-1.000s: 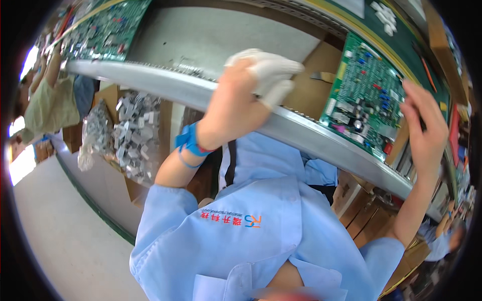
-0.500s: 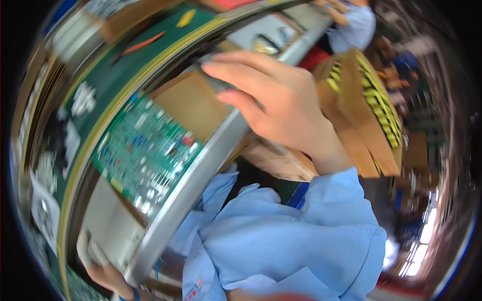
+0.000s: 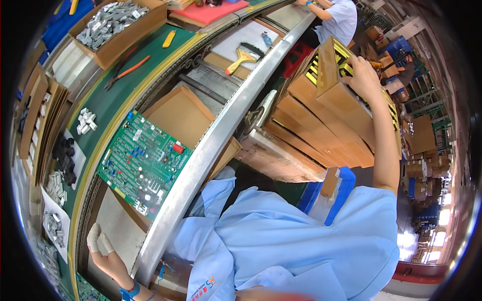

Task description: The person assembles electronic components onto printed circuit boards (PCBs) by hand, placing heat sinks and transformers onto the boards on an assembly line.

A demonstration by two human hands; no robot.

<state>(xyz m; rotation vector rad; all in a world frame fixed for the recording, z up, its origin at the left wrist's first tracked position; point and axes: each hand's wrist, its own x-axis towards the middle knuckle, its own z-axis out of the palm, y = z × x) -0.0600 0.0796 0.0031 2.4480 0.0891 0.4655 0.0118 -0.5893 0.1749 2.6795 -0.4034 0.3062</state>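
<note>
Right hand (image 3: 362,75) had fingers curled gripping the far cardboard box (image 3: 335,93), unlifted; gloved left hand (image 3: 98,244), fingers together, near green circuit board (image 3: 143,163).

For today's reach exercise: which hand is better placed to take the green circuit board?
Left. The gloved left hand lies beside the circuit board; the right hand is far off on a cardboard box.

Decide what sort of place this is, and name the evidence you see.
Probably an electronics assembly line: a green circuit board lies on a conveyor, with a box of metal parts and stacked cartons nearby.
</note>
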